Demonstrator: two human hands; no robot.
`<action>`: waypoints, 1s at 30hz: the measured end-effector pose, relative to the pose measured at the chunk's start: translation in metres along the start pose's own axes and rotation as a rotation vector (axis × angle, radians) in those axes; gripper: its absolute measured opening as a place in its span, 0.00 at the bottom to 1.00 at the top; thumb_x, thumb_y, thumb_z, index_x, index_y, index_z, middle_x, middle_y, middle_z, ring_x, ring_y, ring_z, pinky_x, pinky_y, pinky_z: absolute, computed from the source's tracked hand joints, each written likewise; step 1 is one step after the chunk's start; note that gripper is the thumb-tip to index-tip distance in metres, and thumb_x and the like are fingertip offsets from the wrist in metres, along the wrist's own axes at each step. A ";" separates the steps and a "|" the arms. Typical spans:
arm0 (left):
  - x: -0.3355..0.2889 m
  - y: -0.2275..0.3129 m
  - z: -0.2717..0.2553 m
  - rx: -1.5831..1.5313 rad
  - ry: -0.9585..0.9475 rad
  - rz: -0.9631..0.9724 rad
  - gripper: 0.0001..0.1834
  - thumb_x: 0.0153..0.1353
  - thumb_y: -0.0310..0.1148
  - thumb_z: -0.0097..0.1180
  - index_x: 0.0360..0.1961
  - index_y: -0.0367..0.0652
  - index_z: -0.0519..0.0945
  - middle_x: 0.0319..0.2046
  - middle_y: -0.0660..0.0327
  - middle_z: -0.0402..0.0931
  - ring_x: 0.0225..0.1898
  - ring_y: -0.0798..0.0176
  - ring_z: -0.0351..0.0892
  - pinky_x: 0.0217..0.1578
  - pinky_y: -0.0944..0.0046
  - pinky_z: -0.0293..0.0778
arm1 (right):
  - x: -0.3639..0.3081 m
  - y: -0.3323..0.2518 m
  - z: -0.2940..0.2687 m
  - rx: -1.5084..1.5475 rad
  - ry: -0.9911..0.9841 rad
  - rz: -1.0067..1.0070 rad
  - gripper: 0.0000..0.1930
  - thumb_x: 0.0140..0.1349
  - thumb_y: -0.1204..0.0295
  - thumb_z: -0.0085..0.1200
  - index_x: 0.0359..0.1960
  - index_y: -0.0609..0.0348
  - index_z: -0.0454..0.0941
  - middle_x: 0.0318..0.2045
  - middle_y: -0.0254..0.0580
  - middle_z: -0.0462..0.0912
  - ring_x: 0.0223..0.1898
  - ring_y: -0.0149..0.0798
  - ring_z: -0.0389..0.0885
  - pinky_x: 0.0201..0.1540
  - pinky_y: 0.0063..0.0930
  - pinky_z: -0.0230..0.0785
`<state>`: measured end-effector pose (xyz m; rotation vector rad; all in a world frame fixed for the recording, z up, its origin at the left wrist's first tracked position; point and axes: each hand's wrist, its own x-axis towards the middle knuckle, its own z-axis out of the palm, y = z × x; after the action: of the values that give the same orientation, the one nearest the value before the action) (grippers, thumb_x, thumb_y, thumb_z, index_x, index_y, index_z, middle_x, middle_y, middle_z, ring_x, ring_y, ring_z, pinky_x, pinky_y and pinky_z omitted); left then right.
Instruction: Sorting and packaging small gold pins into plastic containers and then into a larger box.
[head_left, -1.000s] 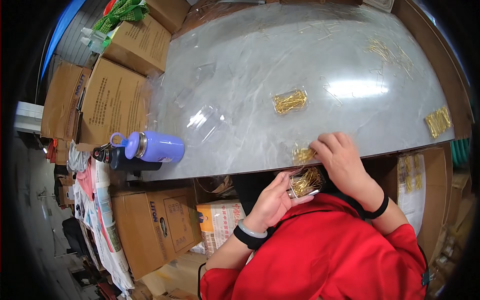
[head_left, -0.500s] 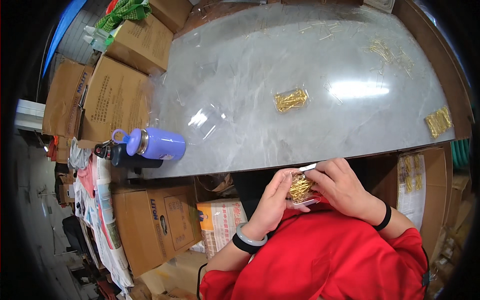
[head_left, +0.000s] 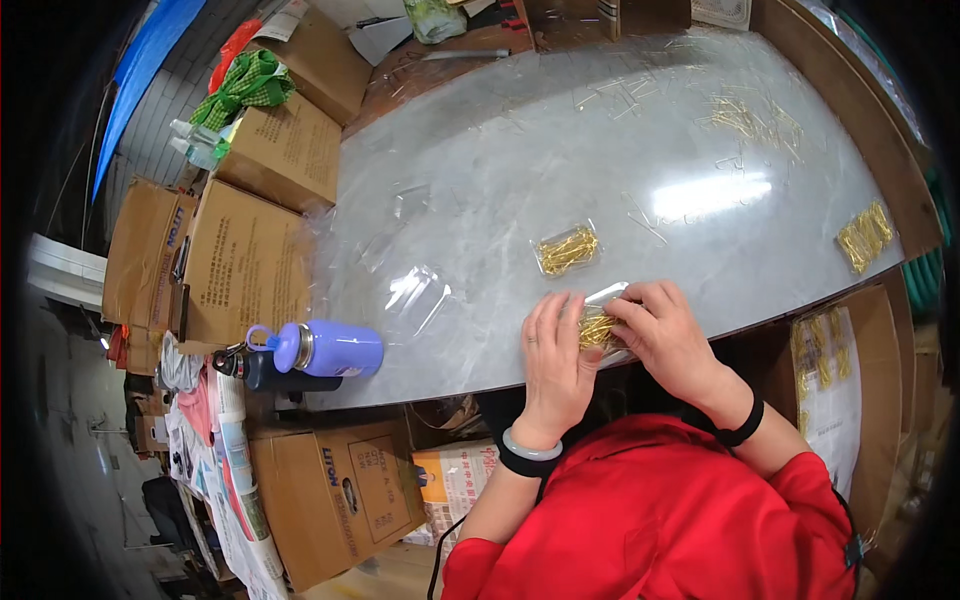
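The left hand [head_left: 557, 358], fingers close together, holds a clear box [head_left: 601, 322] of gold wires [head_left: 594, 330] by the table's [head_left: 480, 270] near edge. The right hand [head_left: 664, 338] bends its fingers against it (I can't tell if they pinch).

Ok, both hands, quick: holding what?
Left hand: holding the clear case of gold pins.
Right hand: fingers curled against it; whether gripping cannot be told.

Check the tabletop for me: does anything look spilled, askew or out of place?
Yes: thin gold pieces lie strewn at odd angles toward the table's far right. They look untidy beside the compact gold bundle near the right edge, though they may be spread deliberately.
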<state>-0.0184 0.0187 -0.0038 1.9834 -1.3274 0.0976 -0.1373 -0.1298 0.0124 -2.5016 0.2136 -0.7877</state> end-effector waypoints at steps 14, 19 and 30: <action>-0.006 0.000 0.016 0.139 -0.004 0.103 0.31 0.73 0.50 0.47 0.64 0.35 0.66 0.66 0.45 0.64 0.67 0.40 0.63 0.68 0.39 0.56 | -0.026 -0.007 -0.019 0.104 -0.117 0.063 0.41 0.58 0.68 0.66 0.70 0.65 0.58 0.66 0.58 0.67 0.68 0.60 0.64 0.69 0.54 0.56; -0.005 0.004 0.016 0.159 -0.011 0.102 0.27 0.73 0.46 0.48 0.63 0.36 0.67 0.62 0.46 0.68 0.65 0.40 0.65 0.68 0.39 0.57 | -0.028 0.003 -0.012 0.121 0.103 0.215 0.27 0.53 0.75 0.68 0.55 0.62 0.72 0.54 0.53 0.76 0.55 0.56 0.75 0.57 0.43 0.70; -0.004 0.005 0.014 0.179 -0.016 0.103 0.25 0.74 0.43 0.46 0.63 0.36 0.68 0.61 0.46 0.69 0.64 0.40 0.66 0.68 0.40 0.57 | -0.020 0.000 -0.015 0.091 0.140 0.146 0.09 0.54 0.75 0.65 0.36 0.60 0.79 0.43 0.46 0.77 0.42 0.50 0.76 0.46 0.40 0.70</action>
<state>-0.0292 0.0119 -0.0131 2.0661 -1.4753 0.2585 -0.1617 -0.1306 0.0128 -2.3181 0.3958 -0.8916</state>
